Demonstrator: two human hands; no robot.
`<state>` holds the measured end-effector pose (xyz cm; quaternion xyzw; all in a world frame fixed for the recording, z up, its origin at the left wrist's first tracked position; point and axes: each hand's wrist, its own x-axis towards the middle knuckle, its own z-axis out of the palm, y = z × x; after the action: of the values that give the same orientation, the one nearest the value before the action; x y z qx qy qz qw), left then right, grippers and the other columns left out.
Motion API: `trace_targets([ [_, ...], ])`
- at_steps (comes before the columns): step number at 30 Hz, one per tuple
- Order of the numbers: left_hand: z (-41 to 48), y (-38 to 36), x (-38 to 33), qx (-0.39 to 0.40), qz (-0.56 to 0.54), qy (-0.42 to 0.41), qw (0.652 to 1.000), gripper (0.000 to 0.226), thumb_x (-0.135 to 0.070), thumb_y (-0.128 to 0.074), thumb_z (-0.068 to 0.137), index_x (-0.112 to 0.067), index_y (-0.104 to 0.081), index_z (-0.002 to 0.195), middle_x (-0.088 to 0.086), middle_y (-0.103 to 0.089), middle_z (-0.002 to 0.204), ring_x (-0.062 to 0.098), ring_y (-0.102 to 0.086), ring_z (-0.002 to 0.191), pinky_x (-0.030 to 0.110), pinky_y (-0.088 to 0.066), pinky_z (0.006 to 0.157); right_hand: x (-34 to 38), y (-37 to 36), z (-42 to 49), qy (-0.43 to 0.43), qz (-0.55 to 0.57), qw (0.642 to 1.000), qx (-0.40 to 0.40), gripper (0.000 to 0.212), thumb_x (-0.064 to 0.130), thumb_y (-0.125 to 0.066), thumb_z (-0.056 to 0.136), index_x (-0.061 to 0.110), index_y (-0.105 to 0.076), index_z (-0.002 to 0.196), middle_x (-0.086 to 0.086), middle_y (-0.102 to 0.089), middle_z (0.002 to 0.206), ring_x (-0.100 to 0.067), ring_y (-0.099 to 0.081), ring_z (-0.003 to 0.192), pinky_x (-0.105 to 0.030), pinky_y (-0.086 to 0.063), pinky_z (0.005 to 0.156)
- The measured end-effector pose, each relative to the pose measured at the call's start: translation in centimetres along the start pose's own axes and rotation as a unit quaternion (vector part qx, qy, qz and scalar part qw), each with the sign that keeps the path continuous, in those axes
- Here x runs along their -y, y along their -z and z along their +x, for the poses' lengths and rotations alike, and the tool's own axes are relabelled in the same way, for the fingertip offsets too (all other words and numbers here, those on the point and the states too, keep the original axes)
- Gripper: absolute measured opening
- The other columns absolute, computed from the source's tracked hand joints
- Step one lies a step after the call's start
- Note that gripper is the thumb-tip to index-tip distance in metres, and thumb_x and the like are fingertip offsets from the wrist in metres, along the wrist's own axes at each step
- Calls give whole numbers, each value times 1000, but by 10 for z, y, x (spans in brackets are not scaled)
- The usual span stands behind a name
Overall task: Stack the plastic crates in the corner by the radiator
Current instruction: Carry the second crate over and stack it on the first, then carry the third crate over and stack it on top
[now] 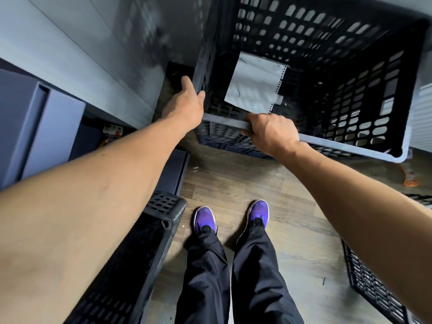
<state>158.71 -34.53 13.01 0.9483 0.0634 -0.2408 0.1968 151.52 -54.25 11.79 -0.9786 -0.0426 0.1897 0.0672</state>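
Against the wall corner, the top crate (327, 73) sits ahead: right hand (271, 133) clamped on its near rim, left hand (187, 104) flat (fingers apart) against its left wall.

wall (70, 54) crowds crate (350, 146) left, floor (280, 206) open behind

- my right hand (271, 133) is wrapped over the near rim of the big black crate (364, 73), fingers curled inside
- left hand (187, 101) is flat against the crate's left outer wall, not really gripping anything
- there's a sheet of white paper (253, 84) lying down inside it
- another crate (131, 253) sits under my left arm, one more (371, 286) on the wood floor (287, 206) to my right
- purple shoes (205, 218) pointing at the crate
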Motion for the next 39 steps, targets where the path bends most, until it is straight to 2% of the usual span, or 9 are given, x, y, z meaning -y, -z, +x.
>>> trace_targets([
  [3,-5,0,-5,-27,28,15,999,55,-42,-33,103,-22,-12,150,17,-43,138,39,-52,113,44,-38,78,0,7,1,-3,20,999,38,27,47,-51,96,23,-58,107,-5,-67,91,-31,-61,78,-37,-44,64],
  [5,-16,-4,-3,-94,74,-40,992,59,-37,-40,102,-24,-11,153,18,-38,141,38,-45,120,48,-42,87,-5,6,-4,4,17,1000,24,27,44,-53,94,25,-55,114,-5,-68,95,-33,-63,84,-38,-47,65],
  [7,-28,-10,2,-178,134,-142,964,54,-28,-44,101,-23,-24,151,17,-38,144,36,-38,130,48,-38,101,-17,4,-17,3,8,1000,-9,30,40,-54,93,24,-53,118,-5,-69,99,-34,-64,90,-40,-50,65],
  [10,-42,-19,5,-207,148,-218,942,32,-22,-43,101,-21,-48,133,19,-30,152,36,-23,143,50,-21,116,-44,2,-41,-22,6,999,-42,32,34,-54,92,19,-56,120,-8,-66,107,-35,-58,102,-42,-48,73],
  [14,-54,-29,-1,-183,153,-277,931,19,-17,-45,98,-14,-61,108,17,-30,155,33,-17,147,51,-10,119,-80,6,-76,-51,20,998,-26,49,27,-64,85,15,-52,131,-16,-60,115,-39,-50,107,-47,-45,88],
  [23,-108,-64,-72,-96,137,-359,918,35,-26,-47,97,-14,-57,129,6,-55,131,25,-46,126,43,-28,112,-113,13,-135,-51,62,995,-64,66,18,-65,86,7,-39,145,-16,-46,144,-33,-40,132,-40,-29,113],
  [28,-148,-87,-120,-72,143,-377,912,36,-26,-49,98,-14,-55,132,5,-54,130,26,-48,121,41,-37,101,-136,15,-171,-72,101,988,-94,60,17,-60,89,9,-39,145,-12,-43,147,-30,-37,135,-41,-35,111],
  [31,-173,-107,-141,-63,155,-400,901,36,-26,-51,97,-14,-55,132,4,-54,128,25,-48,118,40,-39,99,-158,12,-208,-101,124,981,-106,58,16,-60,87,13,-43,142,-7,-44,144,-31,-40,130,-45,-45,97],
  [39,-264,-199,-250,41,224,-485,845,43,-33,-52,96,-19,-49,137,2,-51,129,23,-47,118,38,-40,94,-270,-37,-368,-225,166,960,-29,58,20,-60,87,13,-42,142,-9,-48,139,-32,-44,124,-43,-41,102],
])
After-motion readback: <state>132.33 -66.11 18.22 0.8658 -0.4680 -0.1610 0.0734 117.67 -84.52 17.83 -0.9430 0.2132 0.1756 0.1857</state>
